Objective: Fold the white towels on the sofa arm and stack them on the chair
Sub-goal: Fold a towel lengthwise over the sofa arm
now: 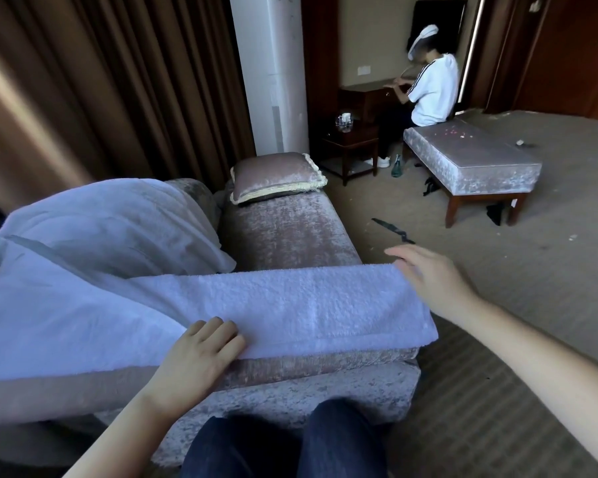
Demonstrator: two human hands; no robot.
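Towel (290, 305) lies flat on the sofa arm (325, 372), long axis left to right, left hand (201, 353) resting loose-fingered on its near edge, right hand (428, 281) spread open at the far right corner, best placed to fold.

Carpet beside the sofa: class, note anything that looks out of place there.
A dark strip lies loose on the carpet beyond the right hand, and small scraps are scattered farther back; both look dropped.
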